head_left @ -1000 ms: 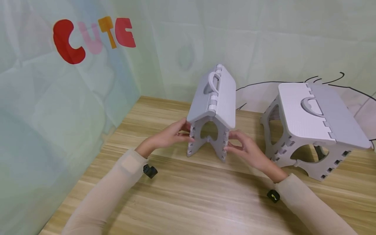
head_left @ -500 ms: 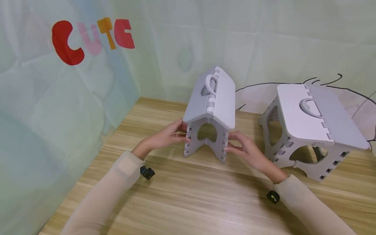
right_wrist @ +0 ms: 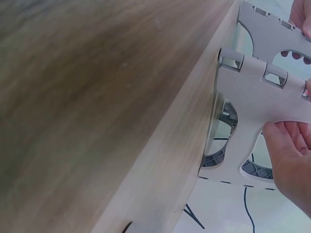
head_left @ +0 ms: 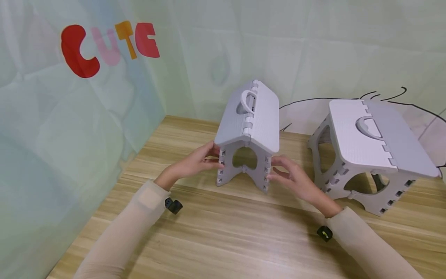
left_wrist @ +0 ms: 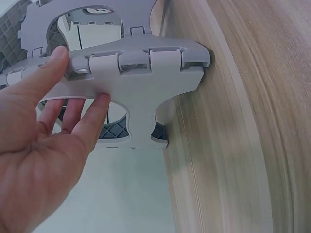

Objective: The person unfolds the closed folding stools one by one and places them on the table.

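A grey-and-white folding stool (head_left: 266, 120) stands partly folded on the wooden table, its seat halves sloping like a roof and its handle (head_left: 248, 101) raised at the ridge. My left hand (head_left: 189, 161) grips the stool's left leg panel. In the left wrist view the thumb (left_wrist: 59, 54) lies at the hinged edge while fingers reach through the panel's opening. On the other side, my right hand (head_left: 296, 180) grips the right leg panel (right_wrist: 257, 92), with fingers inside its cut-out. The stool partly hides some fingertips.
A second folding stool (head_left: 369, 135), opened out with its seat nearly flat, stands to the right on the table (head_left: 223, 240). A pale printed cloth (head_left: 223, 50) hangs behind, with coloured letters at the left.
The stool's leg panels have spread a little wider apart and its roof-like seat has flattened slightly. My left hand has moved slightly left with its panel; the right hand has hardly moved.
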Demonstrator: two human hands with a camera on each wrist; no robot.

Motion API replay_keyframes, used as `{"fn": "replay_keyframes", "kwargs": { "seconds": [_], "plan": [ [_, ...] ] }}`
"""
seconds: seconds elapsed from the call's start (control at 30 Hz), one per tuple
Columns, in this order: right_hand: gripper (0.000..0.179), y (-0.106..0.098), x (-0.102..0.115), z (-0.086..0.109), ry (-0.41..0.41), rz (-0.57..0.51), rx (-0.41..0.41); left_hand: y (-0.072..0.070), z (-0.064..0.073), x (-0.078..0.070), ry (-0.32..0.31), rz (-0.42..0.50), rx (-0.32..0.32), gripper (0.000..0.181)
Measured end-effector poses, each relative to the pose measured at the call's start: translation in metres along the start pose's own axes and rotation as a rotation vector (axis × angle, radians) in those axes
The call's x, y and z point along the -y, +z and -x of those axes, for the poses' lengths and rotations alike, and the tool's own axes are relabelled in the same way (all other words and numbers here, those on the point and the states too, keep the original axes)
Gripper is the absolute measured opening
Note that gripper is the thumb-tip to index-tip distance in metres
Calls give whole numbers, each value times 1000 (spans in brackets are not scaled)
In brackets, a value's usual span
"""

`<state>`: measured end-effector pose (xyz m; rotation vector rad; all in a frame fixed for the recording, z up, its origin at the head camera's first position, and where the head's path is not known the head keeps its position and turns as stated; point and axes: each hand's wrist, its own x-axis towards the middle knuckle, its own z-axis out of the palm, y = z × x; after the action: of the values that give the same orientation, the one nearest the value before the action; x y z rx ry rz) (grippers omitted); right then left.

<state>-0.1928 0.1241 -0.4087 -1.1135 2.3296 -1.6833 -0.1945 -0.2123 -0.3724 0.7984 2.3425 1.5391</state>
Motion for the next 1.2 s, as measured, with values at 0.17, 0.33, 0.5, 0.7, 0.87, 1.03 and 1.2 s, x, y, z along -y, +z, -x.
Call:
{"fn": "replay_keyframes", "kwargs": {
  "seconds": [0.17, 0.33, 0.5, 0.7, 0.87, 1.03, 1.2],
  "plan": [
    [40, 0, -1, 0, -3, 5, 1, 0, 3, 2, -8, 8, -8, 51],
    [40, 1, -1, 1, -11, 3, -3, -1, 5, 4, -1, 11, -13, 54],
    [41, 2, 0, 1, -3, -9, -1, -1, 7, 6, -2, 17, -24, 55],
    [40, 4, 1, 2, -4, -7, -7, 0, 6, 7, -4, 63, -54, 52],
    [40, 5, 2, 2, 18, -5, -19, 1, 5, 7, -26, 97, -85, 46],
    [40, 3, 7, 1, 59, 3, -26, -4, 3, 6, -33, 75, -96, 46],
    [42, -3, 15, 0, 133, 69, -20, -11, 7, 0, -56, 54, -76, 68]
  ]
}}
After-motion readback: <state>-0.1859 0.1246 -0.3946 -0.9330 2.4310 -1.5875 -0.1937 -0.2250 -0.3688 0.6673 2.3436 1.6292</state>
